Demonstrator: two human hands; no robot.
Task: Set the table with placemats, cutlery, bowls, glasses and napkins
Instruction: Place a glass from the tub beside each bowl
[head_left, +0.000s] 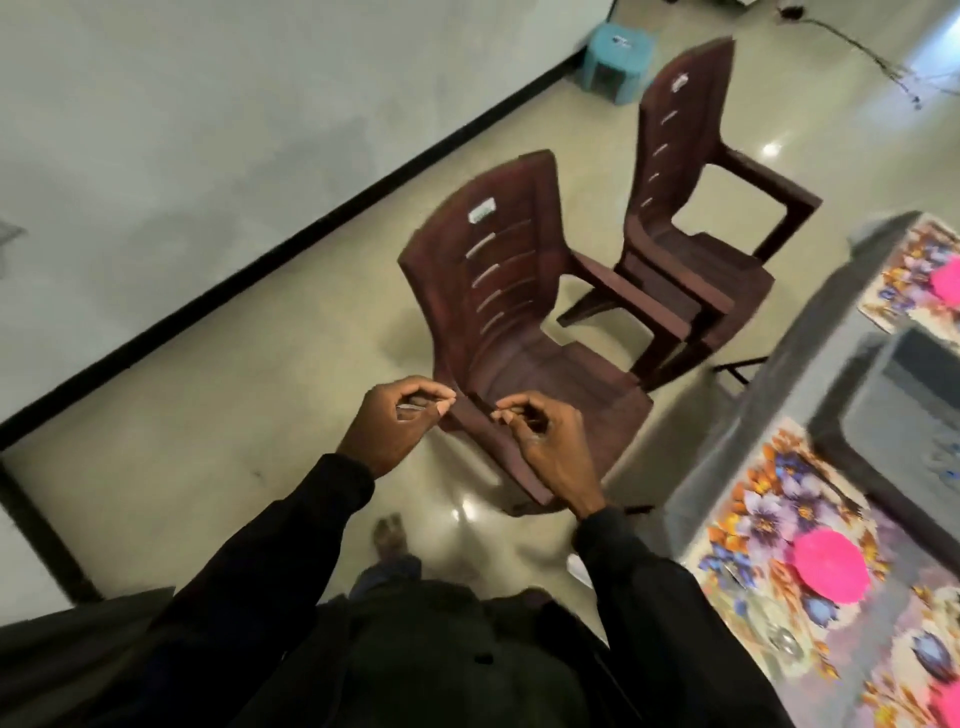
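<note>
The near brown chair (498, 312) stands straight ahead, its armrest running between the left hand (395, 421) and the right hand (545, 441). Behind it, stacked chairs (696, 234) crowd the desk's far left corner. The desk (810, 332) closes off the right side; along its left edge lies a floral placemat (769, 519) bearing a pink dish (831, 569). Bare floor (234, 415) lies open on the left, between chair and wall (208, 130); only a narrow strip separates chair and desk.

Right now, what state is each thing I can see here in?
Left hand: pinches a thin piece, too blurred to name.
Right hand: pinches another thin piece.
Near chair: upright.
Far chairs: stacked, upright.
Placemat: flat on the table.
Pink bowl: resting on the placemat.
Blue stool: upright by the wall.
</note>
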